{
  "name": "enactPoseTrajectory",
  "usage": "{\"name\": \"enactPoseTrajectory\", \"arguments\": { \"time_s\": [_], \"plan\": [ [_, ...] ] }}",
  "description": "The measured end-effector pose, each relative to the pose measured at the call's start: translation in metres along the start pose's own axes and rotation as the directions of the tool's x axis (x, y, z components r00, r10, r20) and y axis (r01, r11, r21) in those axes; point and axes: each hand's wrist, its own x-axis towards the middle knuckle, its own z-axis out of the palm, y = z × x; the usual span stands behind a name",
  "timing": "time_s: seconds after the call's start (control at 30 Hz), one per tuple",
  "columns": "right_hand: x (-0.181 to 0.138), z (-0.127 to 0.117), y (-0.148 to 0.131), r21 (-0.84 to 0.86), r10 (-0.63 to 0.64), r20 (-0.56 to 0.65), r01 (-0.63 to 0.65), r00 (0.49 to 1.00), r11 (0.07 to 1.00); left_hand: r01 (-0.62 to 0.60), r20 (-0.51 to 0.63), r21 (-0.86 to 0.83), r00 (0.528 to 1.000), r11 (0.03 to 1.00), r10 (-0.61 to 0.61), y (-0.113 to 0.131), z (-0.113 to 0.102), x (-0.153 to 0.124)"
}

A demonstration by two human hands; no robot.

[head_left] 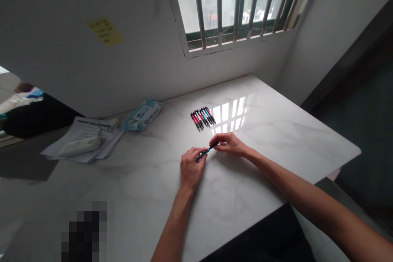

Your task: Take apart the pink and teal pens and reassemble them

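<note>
A blue-and-black pen (203, 154) lies slantwise between my two hands, just above the table. My left hand (190, 166) is closed on its lower, blue end with thumb and fingers. At the upper end, my right hand (231, 145) pinches the black part. Whether the two parts are joined where they meet is too small to tell. Just beyond my hands, a neat row of several pens (202, 118) in red, teal and pale colours with black grips lies side by side on the white marbled table (147, 196).
Left of the pens is a blue-and-white wipes packet (143, 115). Further left, a white device with a cable (81, 146) rests on loose papers (55, 149). Behind are a wall with a yellow note (106, 31) and a barred window (236, 6). The table's right edge ends near a corner (359, 152).
</note>
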Motion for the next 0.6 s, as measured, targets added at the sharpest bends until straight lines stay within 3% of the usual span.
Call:
{"name": "enactPoseTrajectory", "arguments": {
  "time_s": [0.23, 0.43, 0.6],
  "plan": [
    [-0.002, -0.001, -0.003, 0.009, 0.024, 0.049, -0.025, 0.998, 1.000, 0.008, 0.005, -0.027, 1.000, 1.000, -0.008, -0.001, 0.000, 0.000],
    [-0.003, -0.002, -0.001, -0.020, 0.117, 0.094, -0.116, 0.989, 0.993, -0.004, -0.001, -0.018, 1.000, 1.000, 0.004, -0.001, 0.001, 0.000],
    [-0.003, -0.013, -0.003, -0.043, 0.061, 0.126, -0.055, 0.990, 0.998, 0.019, -0.001, -0.044, 1.000, 0.999, -0.019, -0.001, 0.001, 0.000]
  ]
}}
